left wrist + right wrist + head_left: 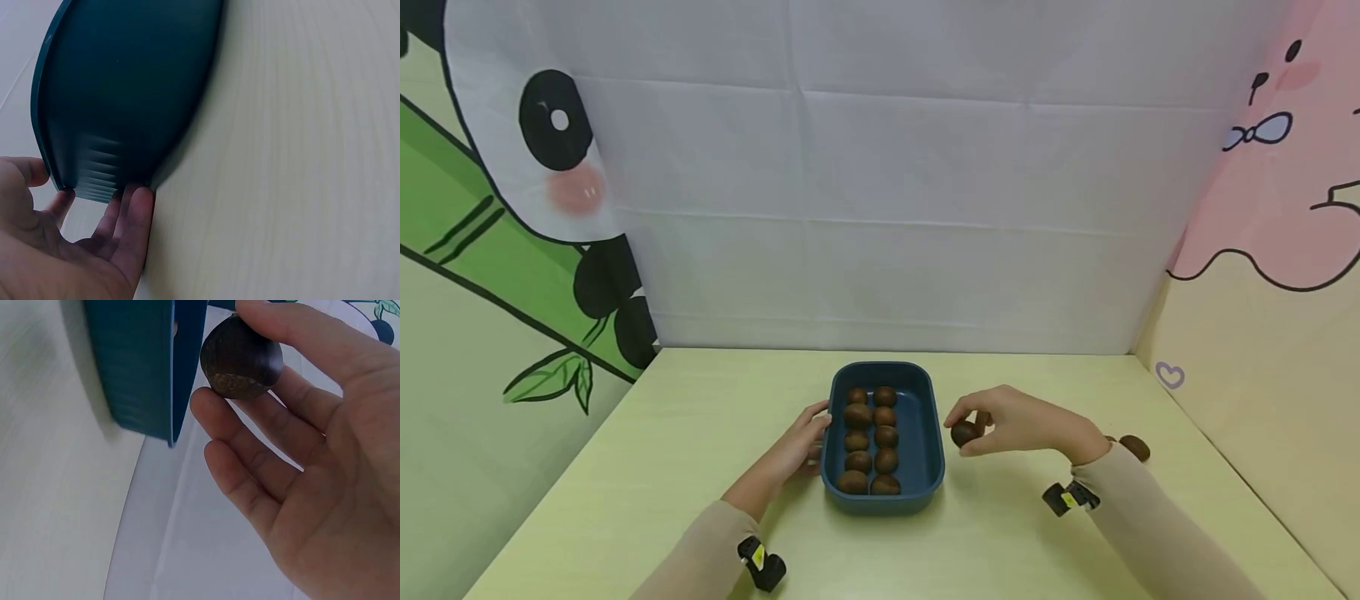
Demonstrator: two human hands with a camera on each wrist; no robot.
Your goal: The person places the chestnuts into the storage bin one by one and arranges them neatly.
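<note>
A dark blue rectangular tray [917, 502] holds several brown chestnuts [886, 459] in two columns; the right strip of its floor is bare. My left hand [797, 447] lies along the tray's left side. Its fingertips touch the outer wall and rim, as the left wrist view [94, 237] shows. Just right of the tray, my right hand [1018, 421] pinches one chestnut [240, 359] between thumb and fingers, apart from the tray wall.
More loose chestnuts [1135, 447] lie on the pale yellow table [1000, 542] at the right, partly hidden by the right forearm. A white sheet [887, 208] hangs behind the table. Printed cartoon panels flank it on both sides.
</note>
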